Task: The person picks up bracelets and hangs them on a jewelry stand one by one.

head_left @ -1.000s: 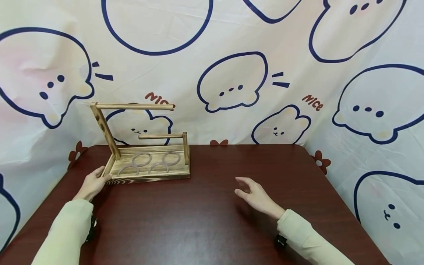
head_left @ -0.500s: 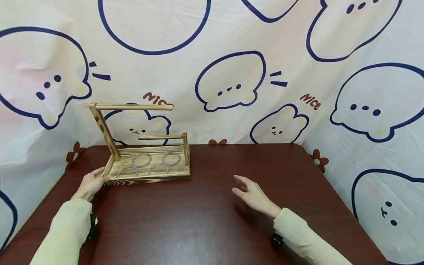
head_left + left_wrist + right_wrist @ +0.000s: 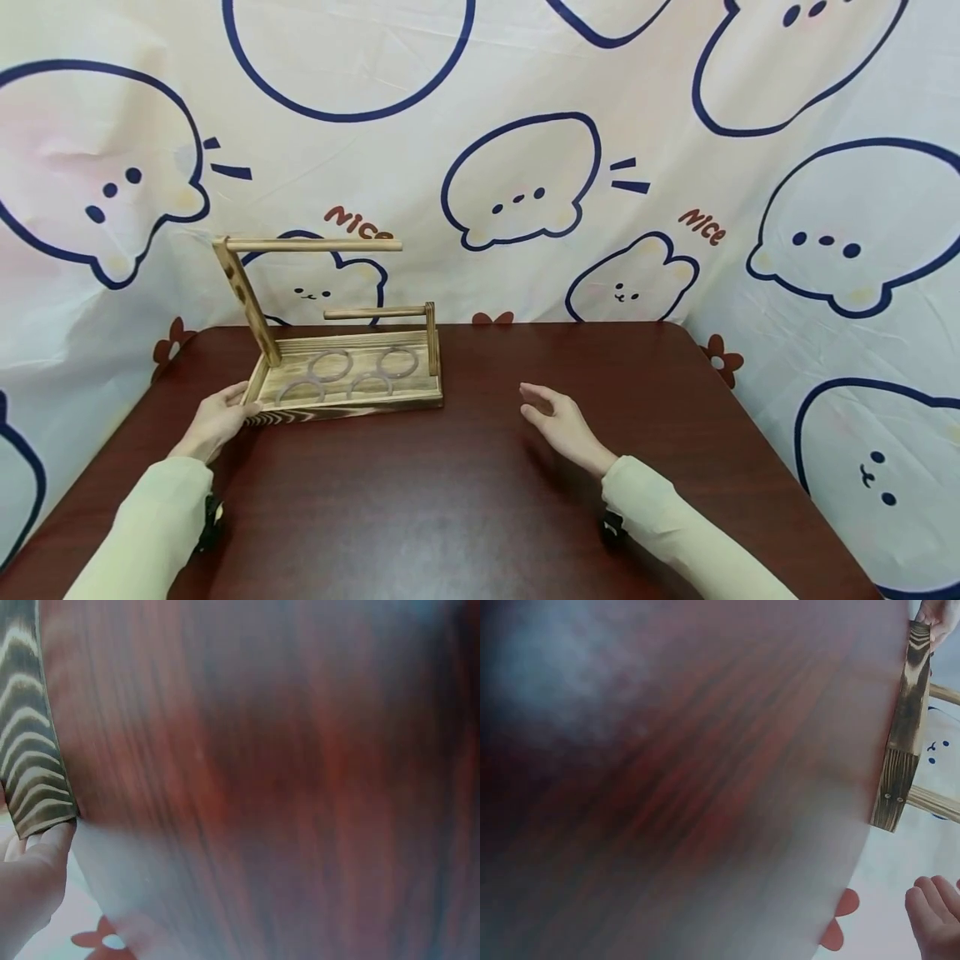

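Note:
At the far left of the table stands a wooden rack [image 3: 345, 408]. It has a shallow tray base with ring shapes on its floor, a tall left post with a rod on top, and a shorter right post with a lower rod. My left hand [image 3: 215, 423] grips the front left corner of its base, thumb at the front. In the left wrist view, the left hand's fingers [image 3: 54, 838] meet the end of the grained board. My right hand [image 3: 562, 427] hovers over the table to the right of the rack, fingers loosely extended, holding nothing.
The dark red-brown tabletop [image 3: 420, 500] has rounded far corners. A white cloth [image 3: 525, 283] printed with blue-outlined cartoon figures hangs behind it and along both sides. The rack's tall post and rods rise in front of the cloth.
The rack has shifted slightly to the right, with my left hand moving along with it. My right hand has drifted a little left and farther from me.

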Action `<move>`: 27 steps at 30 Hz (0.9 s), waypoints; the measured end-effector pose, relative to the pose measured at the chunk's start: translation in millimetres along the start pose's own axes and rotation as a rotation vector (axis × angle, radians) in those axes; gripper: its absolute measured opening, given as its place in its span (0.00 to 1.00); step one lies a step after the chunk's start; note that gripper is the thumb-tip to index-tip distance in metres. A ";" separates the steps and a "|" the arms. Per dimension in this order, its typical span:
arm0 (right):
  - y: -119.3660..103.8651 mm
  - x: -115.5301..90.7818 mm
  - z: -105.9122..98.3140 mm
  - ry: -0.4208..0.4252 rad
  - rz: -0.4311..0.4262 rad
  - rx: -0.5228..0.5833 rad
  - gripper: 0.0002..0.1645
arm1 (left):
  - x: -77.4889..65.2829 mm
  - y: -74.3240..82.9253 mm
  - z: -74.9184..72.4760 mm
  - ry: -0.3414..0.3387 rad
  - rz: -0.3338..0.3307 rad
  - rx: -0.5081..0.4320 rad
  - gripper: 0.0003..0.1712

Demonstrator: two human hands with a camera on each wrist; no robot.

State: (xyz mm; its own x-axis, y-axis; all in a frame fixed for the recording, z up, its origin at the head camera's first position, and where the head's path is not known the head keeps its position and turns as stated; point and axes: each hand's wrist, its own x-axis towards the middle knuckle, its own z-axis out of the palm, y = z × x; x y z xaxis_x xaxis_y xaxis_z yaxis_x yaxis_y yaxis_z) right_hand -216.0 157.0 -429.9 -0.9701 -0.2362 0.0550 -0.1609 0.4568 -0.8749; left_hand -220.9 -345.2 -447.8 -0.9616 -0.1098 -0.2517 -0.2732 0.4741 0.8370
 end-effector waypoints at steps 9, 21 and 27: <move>4.0 22.4 15.6 -0.015 0.036 0.026 0.24 | -20.0 19.2 16.8 -0.002 0.027 0.014 0.40; -11.5 42.8 38.3 -0.050 0.025 -0.034 0.29 | -22.3 24.0 20.3 -0.036 0.054 0.034 0.43; -19.9 71.2 55.4 -0.120 0.057 -0.020 0.36 | -18.3 21.2 7.3 -0.062 0.123 0.102 0.47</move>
State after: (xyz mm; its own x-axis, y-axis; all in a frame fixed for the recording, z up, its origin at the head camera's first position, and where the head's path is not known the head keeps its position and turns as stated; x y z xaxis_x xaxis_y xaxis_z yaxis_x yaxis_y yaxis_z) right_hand -271.8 83.6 -435.2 -0.9493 -0.3097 -0.0532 -0.1112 0.4894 -0.8649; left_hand -208.9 -326.8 -428.9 -0.9832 0.0066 -0.1826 -0.1467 0.5672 0.8104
